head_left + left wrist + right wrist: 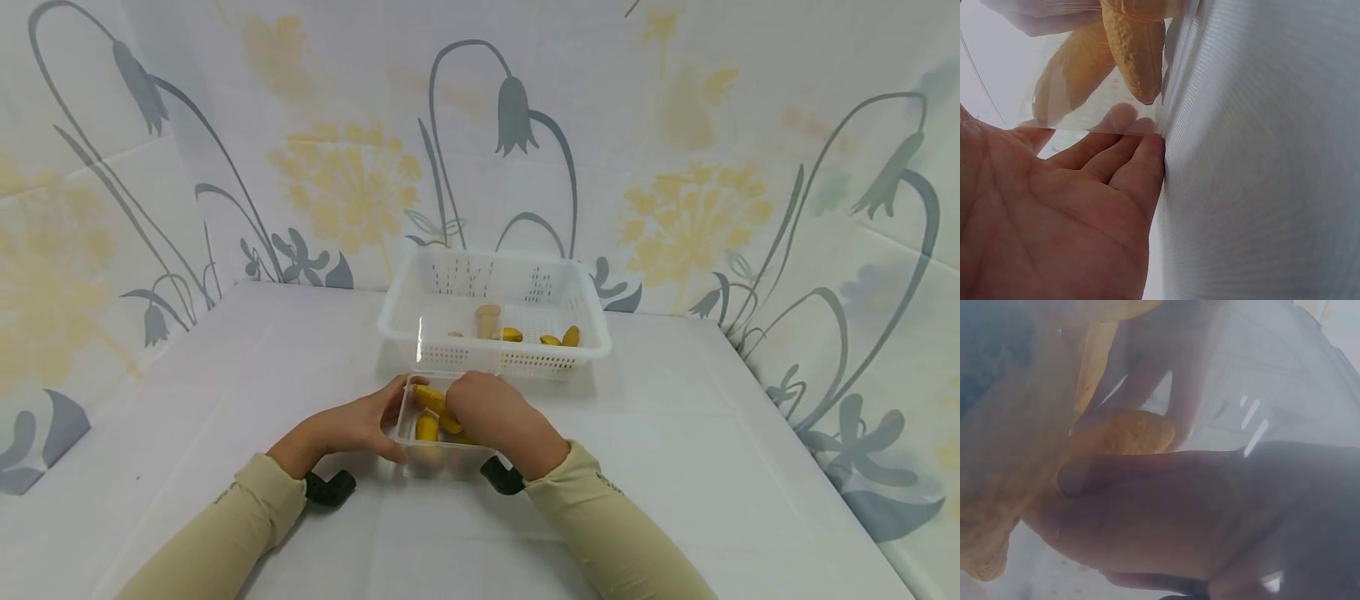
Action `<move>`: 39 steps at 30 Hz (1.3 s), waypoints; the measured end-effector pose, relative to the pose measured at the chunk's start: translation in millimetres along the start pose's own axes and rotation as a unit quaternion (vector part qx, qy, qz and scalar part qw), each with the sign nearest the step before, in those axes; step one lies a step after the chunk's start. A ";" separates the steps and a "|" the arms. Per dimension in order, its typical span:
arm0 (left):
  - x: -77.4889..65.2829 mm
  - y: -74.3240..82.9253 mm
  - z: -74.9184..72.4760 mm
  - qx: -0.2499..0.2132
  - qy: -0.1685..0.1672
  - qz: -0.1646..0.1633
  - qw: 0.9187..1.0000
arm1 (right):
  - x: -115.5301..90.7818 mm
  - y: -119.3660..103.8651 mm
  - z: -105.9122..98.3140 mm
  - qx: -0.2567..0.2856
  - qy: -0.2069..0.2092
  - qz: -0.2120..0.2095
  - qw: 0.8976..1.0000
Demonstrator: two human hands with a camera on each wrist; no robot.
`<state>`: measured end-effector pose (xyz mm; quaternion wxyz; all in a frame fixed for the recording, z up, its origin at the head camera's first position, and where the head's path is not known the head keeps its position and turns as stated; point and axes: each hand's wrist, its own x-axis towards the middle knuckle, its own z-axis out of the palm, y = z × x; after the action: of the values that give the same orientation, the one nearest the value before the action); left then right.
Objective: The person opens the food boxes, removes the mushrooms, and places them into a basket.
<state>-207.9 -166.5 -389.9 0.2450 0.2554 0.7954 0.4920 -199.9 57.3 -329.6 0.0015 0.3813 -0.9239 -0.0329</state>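
A clear plastic box (417,444) stands in front of me, its clear lid (450,354) raised at the back. Several yellow, bumpy, tapered pieces (427,427) lie in it. My left hand (358,423) grips the box's left end, thumb near the front and fingers toward the back; in the left wrist view its fingertips press the clear wall beside a pointed piece (1134,56). Reaching down into the box from the right, my right hand (495,417) pinches a yellow piece (1125,432) between thumb and fingers, seen through the plastic in the right wrist view.
Behind the box is a white perforated basket (592,312) holding several more yellow pieces (572,336). A white cloth (712,467) covers the table, and flower-printed sheets (480,183) hang at the back and sides. Both wrists carry black mounts (330,488).
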 end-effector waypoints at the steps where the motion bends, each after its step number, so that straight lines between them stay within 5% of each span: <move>1: 0.0 -0.3 -0.1 0.001 0.000 0.001 1.000 | 0.2 0.0 0.1 -0.004 0.002 0.000 1.000; 16: -0.5 -2.4 0.4 0.005 -0.007 0.017 1.000 | -2.4 5.5 -1.9 0.036 -0.019 -0.062 0.997; 32: 0.6 -4.2 -0.6 0.010 -0.015 0.041 0.999 | 0.9 1.9 3.0 0.040 -0.016 -0.007 0.999; 39: 0.7 -5.0 -0.7 0.009 -0.020 0.053 0.998 | 3.1 0.8 3.0 0.027 -0.013 -0.023 0.999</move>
<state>-209.7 -168.4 -394.3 0.2326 0.3093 0.7802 0.4915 -202.8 55.9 -332.6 -0.0211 0.4023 -0.9152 -0.0128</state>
